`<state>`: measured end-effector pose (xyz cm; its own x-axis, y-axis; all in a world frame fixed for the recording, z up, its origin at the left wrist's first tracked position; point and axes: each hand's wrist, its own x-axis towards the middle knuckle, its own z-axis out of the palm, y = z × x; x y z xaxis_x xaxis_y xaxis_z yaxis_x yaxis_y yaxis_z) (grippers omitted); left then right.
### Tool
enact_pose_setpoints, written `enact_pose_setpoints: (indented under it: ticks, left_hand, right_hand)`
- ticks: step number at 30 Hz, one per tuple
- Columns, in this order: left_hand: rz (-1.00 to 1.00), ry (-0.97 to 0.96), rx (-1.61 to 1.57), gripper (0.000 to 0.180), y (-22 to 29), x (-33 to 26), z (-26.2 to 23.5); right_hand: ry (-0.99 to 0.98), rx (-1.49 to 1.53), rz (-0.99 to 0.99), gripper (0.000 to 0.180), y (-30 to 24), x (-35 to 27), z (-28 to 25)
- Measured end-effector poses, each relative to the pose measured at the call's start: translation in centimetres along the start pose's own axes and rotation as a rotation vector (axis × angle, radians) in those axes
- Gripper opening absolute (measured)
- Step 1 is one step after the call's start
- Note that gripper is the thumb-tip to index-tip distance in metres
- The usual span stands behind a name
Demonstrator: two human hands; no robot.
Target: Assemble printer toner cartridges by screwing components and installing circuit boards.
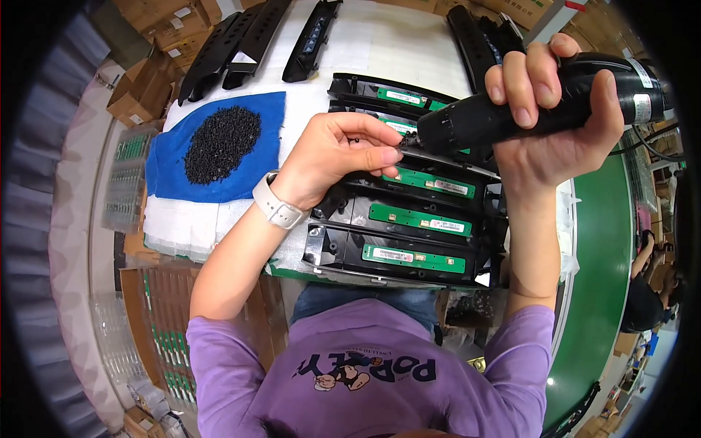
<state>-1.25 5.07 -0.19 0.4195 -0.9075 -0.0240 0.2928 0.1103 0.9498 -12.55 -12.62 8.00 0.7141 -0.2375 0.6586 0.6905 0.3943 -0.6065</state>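
Right hand: the right hand [555, 124] is closed in a full fist-grip round the barrel of a black cylindrical electric screwdriver [526, 106], held nearly level, its tip pointing toward the left hand.
Left hand: the left hand [332, 157], a white band at its wrist, is half curled, thumb and forefinger pinched together right at the screwdriver tip; whether a screw sits between them cannot be told.
Work pieces: a row of long black plastic housings [409, 219], each carrying a narrow green circuit board strip [414, 258], lies directly beneath the screwdriver and both hands, on a white work table [394, 44].
Screw supply: a heap of small black screws [221, 142] rests on a blue cloth [171, 179], left of the housings, well apart from the left hand.
Spare parts: more long black plastic housings [241, 44] lie beyond the cloth, at the far side of the table.
Surroundings: a green conveyor belt [602, 248] runs just right of the housings.
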Motion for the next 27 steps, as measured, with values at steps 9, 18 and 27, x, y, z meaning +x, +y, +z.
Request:
enact_pose_setpoints:
  ticks: [9, 18, 27]
  left_hand:
    - [0.04, -0.03, 0.057, 0.016, 0.3, -0.1, -0.1]
    - [-0.044, -0.108, 0.044, 0.013, 0.7, -0.4, 0.5]
    - [0.141, 0.22, -0.095, 0.024, -0.8, 0.9, -1.1]
  right_hand:
    - [0.014, 0.048, 0.01, 0.039, -0.2, 0.0, -0.1]
    - [0.025, 0.14, 0.115, 0.038, -0.4, 0.3, -0.3]
    - [-0.081, -0.211, 0.075, 0.04, -2.5, -1.0, -4.8]
